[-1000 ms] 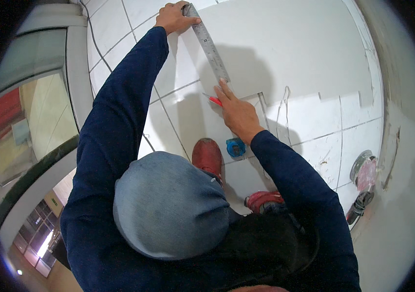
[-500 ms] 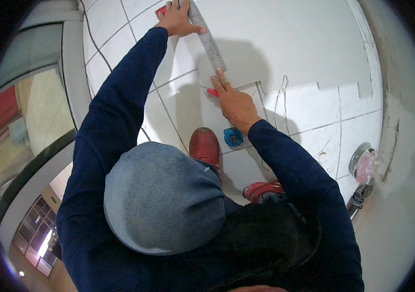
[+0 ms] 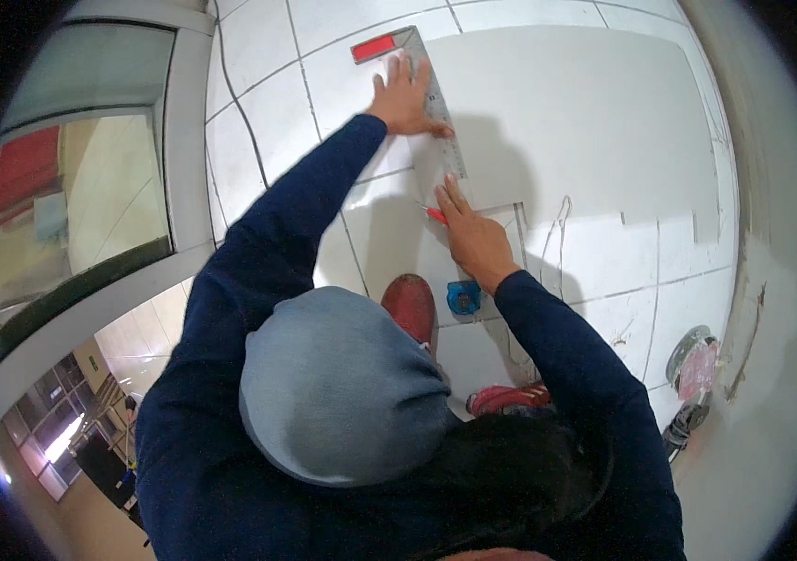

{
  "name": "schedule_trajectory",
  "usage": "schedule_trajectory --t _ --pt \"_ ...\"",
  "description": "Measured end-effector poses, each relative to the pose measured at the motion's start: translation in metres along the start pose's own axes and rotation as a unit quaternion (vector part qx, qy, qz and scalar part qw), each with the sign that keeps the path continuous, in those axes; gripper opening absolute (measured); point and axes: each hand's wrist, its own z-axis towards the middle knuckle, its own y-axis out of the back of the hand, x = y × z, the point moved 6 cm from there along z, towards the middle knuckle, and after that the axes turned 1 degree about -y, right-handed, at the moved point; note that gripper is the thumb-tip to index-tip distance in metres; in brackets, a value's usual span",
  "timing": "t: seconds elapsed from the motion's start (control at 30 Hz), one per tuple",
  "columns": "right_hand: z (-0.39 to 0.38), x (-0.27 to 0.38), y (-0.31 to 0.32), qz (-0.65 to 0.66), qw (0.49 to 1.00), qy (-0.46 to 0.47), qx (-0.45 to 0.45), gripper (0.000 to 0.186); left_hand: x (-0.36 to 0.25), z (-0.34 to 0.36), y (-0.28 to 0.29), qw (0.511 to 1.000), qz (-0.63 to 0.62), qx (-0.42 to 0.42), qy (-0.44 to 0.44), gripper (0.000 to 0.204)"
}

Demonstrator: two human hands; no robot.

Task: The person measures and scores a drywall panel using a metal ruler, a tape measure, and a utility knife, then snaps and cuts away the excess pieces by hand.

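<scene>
A metal try square with a red-inlaid handle (image 3: 375,49) lies along the left edge of a large off-white board (image 3: 586,122) on the floor. My left hand (image 3: 405,101) is spread flat over the square's blade (image 3: 457,161), thumb across it. Close to the blade's near end, my right hand (image 3: 478,245) stretches its index and middle fingers onto the board. Tucked under that hand is a slim red tool (image 3: 435,215) with a thin pointed tip; its exact kind is unclear. Beside my right wrist sits a blue tape measure (image 3: 463,297).
White tiles (image 3: 604,271) make up the floor. A loose string (image 3: 559,220) lies by the board's notched near edge. At the right wall are a round pad-like item (image 3: 695,363) and a dark tool (image 3: 687,428). A black cable (image 3: 251,126) runs beside the glazed frame (image 3: 185,140) at left.
The view has shifted, so the scene sits lower and further right, and the square's handle shows fully. Both hands keep much the same places on the square and board.
</scene>
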Motion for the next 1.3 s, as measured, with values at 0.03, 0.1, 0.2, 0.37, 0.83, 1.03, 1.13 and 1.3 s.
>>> schedule_trajectory --t 0.03,0.1,0.2,0.37,0.83,1.03,1.13,1.3 --pt "0.001 0.001 0.003 -0.002 1.000 0.006 -0.002 0.061 -0.004 -0.005 -0.004 1.000 -0.021 -0.003 0.001 0.143" --pt "-0.001 -0.002 0.007 0.031 0.999 -0.027 0.036 0.059 -0.009 -0.015 0.004 1.000 -0.028 0.011 0.010 0.144" --pt "-0.002 -0.009 0.009 0.104 0.992 -0.055 0.037 0.055 -0.011 -0.020 0.012 1.000 -0.029 0.006 0.004 0.140" --pt "-0.014 -0.029 0.022 0.193 0.972 -0.080 -0.110 0.047 -0.012 -0.020 0.016 0.999 0.012 0.041 0.028 0.139" --pt "-0.013 -0.023 0.009 0.042 0.998 -0.032 -0.021 0.051 -0.008 -0.020 0.009 0.999 0.040 -0.021 0.000 0.134" --pt "-0.015 -0.020 0.012 0.021 0.999 -0.006 -0.047 0.045 -0.010 -0.020 0.009 0.998 0.039 -0.041 0.000 0.130" --pt "-0.014 -0.021 0.010 0.026 0.999 -0.012 -0.038 0.046 -0.009 -0.021 0.008 0.998 0.049 -0.045 0.002 0.129" --pt "-0.012 -0.021 0.011 0.031 0.999 -0.021 -0.033 0.046 -0.006 -0.020 0.005 0.997 0.046 -0.068 0.001 0.130"
